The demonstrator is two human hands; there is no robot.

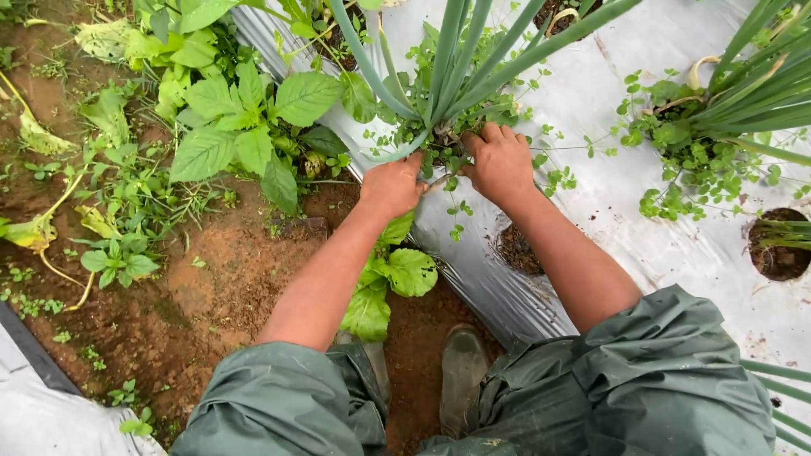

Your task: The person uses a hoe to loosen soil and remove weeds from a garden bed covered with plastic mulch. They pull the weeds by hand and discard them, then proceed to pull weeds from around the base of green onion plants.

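Fingers [488,135] of both hands curl shut into the weeds [439,148] at the base of the onion clump [448,67], tips buried so what exactly each pinches can't be told. Silver plastic sheet [591,110] covers the bed, running from far centre to near right, biggest thing in view. Bare brown soil [228,279] fills the furrow left of it. Green rain jacket sleeves [659,371] are pushed up above the elbows at the near edge, dark boot [462,371] between them on the soil. Leafy plant [245,127] stands left of the sheet's edge, far left of the hands. Onion clump rises from a hole in the sheet at far centre, long green leaves fanning out of the top of the frame. Second clump [760,93] sits far right, ringed by small clover-like weeds [701,169]. Left hand [393,186] rests on the sheet's left edge, knuckles up, touching the weeds. Right hand [500,162] is just right of it, apart from it by a small gap, also knuckles up at the clump's base. Smaller leafy weed [390,279] grows near the left forearm at the sheet's edge. Open planting hole [517,249] shows dark soil under the right forearm; another hole [779,245] with cut stems at right.
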